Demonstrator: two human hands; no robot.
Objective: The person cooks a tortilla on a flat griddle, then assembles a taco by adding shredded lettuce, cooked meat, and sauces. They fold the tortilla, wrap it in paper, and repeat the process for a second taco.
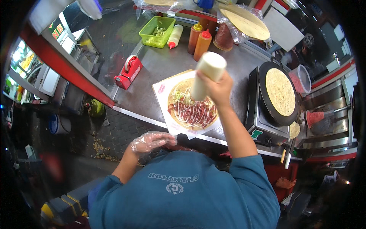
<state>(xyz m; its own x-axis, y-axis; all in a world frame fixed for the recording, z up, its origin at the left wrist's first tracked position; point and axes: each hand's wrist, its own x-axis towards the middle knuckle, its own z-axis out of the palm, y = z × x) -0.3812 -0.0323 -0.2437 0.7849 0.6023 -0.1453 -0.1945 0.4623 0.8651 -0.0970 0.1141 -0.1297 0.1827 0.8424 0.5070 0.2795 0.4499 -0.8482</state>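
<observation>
My right hand (221, 86) is wrapped round a white squeeze bottle (213, 66), tipped nozzle-down over a flatbread (182, 123). Its nozzle end is too blurred to make out. Shredded greens (183, 93) and reddish-brown meat pieces (192, 112) cover the bread, crossed by thin white lines of sauce. Under the bread lies a sheet of white paper (161, 100) with pink print, on the metal counter. In a clear plastic glove, my left hand (152, 142) hangs by the counter's front edge, fingers stretched out and nothing in them.
Right of the paper, a round black griddle (263, 82) bears another flatbread (281, 91). A red tape dispenser (129, 72) stands at the left. Along the back are a green basket (152, 40) of shredded greens, a lying white bottle (175, 36), and orange sauce bottles (203, 45). Stacked flatbreads (248, 23) sit above.
</observation>
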